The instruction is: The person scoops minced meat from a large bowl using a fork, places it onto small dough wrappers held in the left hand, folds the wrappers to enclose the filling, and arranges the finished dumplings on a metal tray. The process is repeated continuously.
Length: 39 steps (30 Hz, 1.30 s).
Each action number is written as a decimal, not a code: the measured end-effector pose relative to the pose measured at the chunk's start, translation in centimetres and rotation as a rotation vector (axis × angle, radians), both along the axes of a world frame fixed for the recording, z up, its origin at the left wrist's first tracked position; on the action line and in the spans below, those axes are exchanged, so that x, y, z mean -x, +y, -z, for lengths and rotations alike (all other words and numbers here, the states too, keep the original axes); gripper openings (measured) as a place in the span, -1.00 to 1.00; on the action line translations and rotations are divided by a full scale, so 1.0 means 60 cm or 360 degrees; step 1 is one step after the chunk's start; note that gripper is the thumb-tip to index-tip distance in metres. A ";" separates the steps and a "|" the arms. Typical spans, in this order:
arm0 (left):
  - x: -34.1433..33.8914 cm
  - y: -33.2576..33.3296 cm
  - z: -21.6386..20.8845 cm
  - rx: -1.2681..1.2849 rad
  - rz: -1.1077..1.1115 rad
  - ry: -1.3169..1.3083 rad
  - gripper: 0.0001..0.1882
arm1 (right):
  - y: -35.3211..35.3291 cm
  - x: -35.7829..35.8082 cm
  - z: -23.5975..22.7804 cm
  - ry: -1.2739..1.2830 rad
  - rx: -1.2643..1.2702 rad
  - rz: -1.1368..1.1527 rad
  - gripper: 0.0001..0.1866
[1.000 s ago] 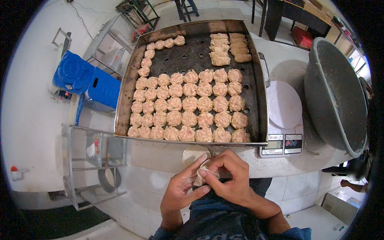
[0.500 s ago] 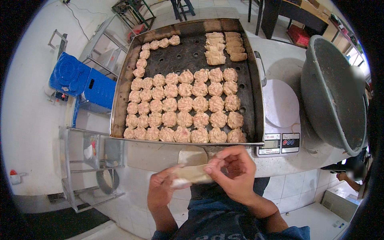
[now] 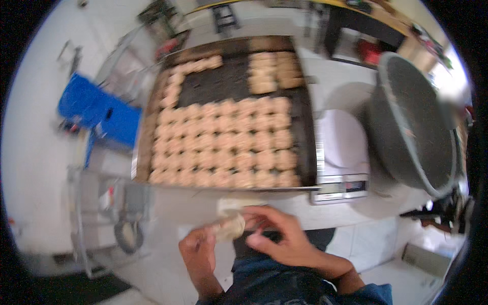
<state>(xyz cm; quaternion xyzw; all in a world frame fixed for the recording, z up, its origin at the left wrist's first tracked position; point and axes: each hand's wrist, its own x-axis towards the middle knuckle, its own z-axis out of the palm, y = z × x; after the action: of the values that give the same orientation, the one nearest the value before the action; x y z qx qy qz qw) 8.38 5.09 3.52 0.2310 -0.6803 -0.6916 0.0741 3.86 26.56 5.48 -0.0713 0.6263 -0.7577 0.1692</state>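
Everything is smeared by motion. My left hand (image 3: 200, 249) holds a pale, folded dough wrapper (image 3: 230, 229) between thumb and fingers, in front of the tray. Close to the wrapper's right side is my right hand (image 3: 279, 236), its thumb and fingers apart; whether a fingertip touches the dough is too blurred to tell. Just beyond the hands, at the table edge, lies another flat pale wrapper or stack (image 3: 236, 204). A large metal tray (image 3: 305, 129) holds rows of open-topped dumplings (image 3: 223, 145) and, at its far right, two columns of folded dough pieces (image 3: 263, 72).
A white kitchen scale (image 3: 343, 140) stands right of the tray. Beyond it leans a big grey tub (image 3: 414, 122). To the left are a blue machine (image 3: 99, 112) and a metal rack (image 3: 84, 223). A dark stool (image 3: 224, 19) stands at the back.
The wrapper, stretched wide between both hands before, is now bunched up in my left hand. My right thumb and fingers have come apart from it. The whole view has shifted slightly.
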 end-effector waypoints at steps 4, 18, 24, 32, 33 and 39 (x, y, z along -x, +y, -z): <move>0.022 0.090 -0.011 -0.0092 0.0412 0.0407 -0.76 | 0.029 -0.020 0.040 0.0074 0.0243 0.0124 -0.70; 0.037 0.175 0.111 -0.2536 0.0760 -0.0694 -0.46 | 0.246 -0.044 -0.174 0.1446 -0.0881 -0.0248 -0.77; 0.061 0.212 -0.037 -0.0454 0.1261 -0.0161 -0.76 | 0.473 0.075 -0.303 0.0943 -0.2182 0.0376 -0.72; 0.083 0.262 -0.042 -0.0221 0.1451 -0.0074 -0.76 | 0.492 0.263 -0.174 0.0892 -0.2181 -0.0332 -0.72; 0.083 0.267 -0.040 -0.0221 0.1483 -0.0089 -0.77 | 0.499 0.261 -0.182 0.0859 -0.2259 -0.0229 -0.74; 0.085 0.291 -0.080 -0.0127 0.1586 0.0199 -0.82 | 0.573 0.248 -0.214 0.0355 -0.2931 -0.0355 -0.76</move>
<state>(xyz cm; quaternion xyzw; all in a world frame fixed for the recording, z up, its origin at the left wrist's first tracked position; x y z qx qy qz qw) 3.27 22.57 8.31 -0.1610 -0.6753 -0.6809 -0.2334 -11.02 60.94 18.33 -0.0412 0.9822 0.0690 0.1697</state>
